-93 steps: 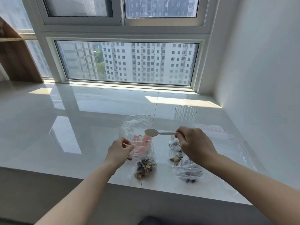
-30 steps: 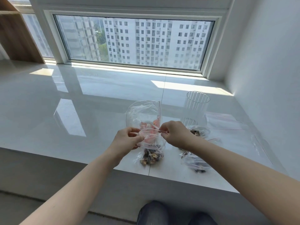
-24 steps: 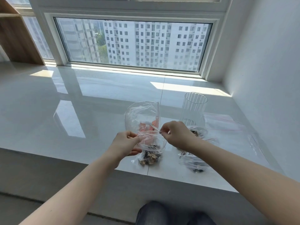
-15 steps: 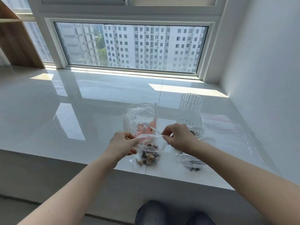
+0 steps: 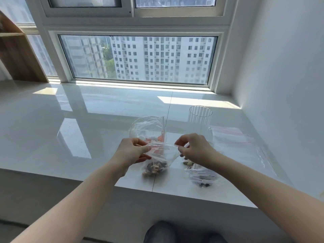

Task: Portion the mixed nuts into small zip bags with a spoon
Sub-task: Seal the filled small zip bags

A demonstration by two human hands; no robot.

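Note:
A small clear zip bag [image 5: 158,157] with mixed nuts [image 5: 154,170] at its bottom hangs just above the white sill's front part. My left hand [image 5: 130,151] pinches the left end of its mouth. At the other end my right hand [image 5: 194,148] pinches the right corner, so the top edge is stretched flat between them. The spoon is not plainly visible; a thin pale sliver shows by my right fingers. A second bag with nuts [image 5: 201,176] lies under my right forearm.
A larger open clear bag [image 5: 147,127] with something orange inside stands just behind my hands. A ribbed clear cup [image 5: 199,116] stands behind on the right. Flat empty zip bags [image 5: 231,135] lie near the right wall. The sill's front edge [image 5: 157,192] is close below the bags.
My right hand held the spoon over the bags, then lowered it into the small bag's mouth. Now both hands pinch the mouth and pull it flat; the spoon has dropped out of sight.

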